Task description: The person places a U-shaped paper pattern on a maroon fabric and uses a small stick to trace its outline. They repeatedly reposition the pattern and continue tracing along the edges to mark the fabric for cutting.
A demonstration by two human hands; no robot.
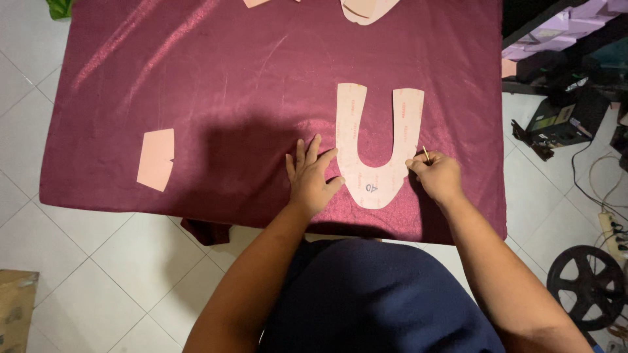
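Here the right hand (pixel 437 175) pinches a thin stick (pixel 425 154).

Dark navy garment, bare forearms

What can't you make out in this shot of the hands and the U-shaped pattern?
Head view only:
- Thin stick: the right hand covers its lower end and tip.
- Pattern pieces at the top: cut off by the frame edge.
- Table under the maroon cloth: fully covered.
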